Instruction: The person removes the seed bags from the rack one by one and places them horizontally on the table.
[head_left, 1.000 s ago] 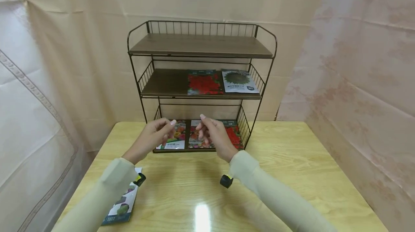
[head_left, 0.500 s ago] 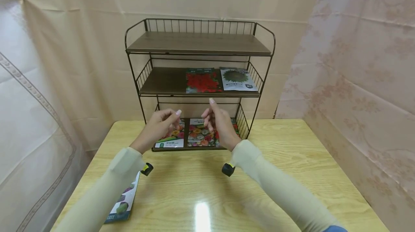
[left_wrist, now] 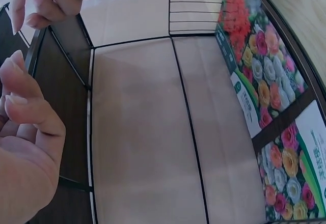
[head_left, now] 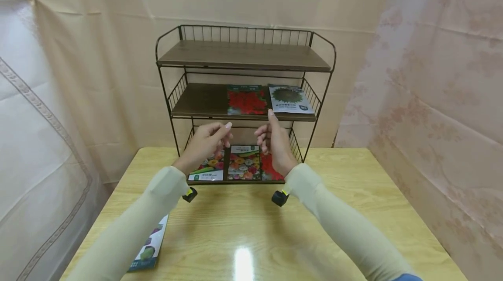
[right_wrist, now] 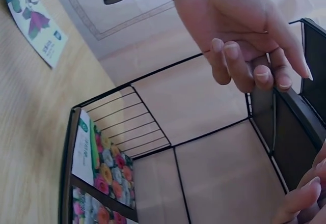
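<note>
Both hands hover in front of the shelf rack's lower part, apart from each other and holding nothing. My left hand has loosely bent fingers, with the thumb pointing right. Across from it, my right hand holds its thumb up and its fingers loosely bent. Behind them on the bottom shelf lie seed packets: a mixed-flower packet at left, another flower packet in the middle, and a red-flower packet partly hidden by the right hand. The middle shelf bears a red-flower packet and a white sunflower packet.
The three-tier rack of dark boards and black wire stands at the back of the wooden table. At the table's left lies a vegetable seed packet, partly under the left sleeve. Curtains hang behind and beside.
Both hands have risen and shifted right, toward the middle shelf's front edge. The right hand's thumb has turned upward. The packets stay in place.
</note>
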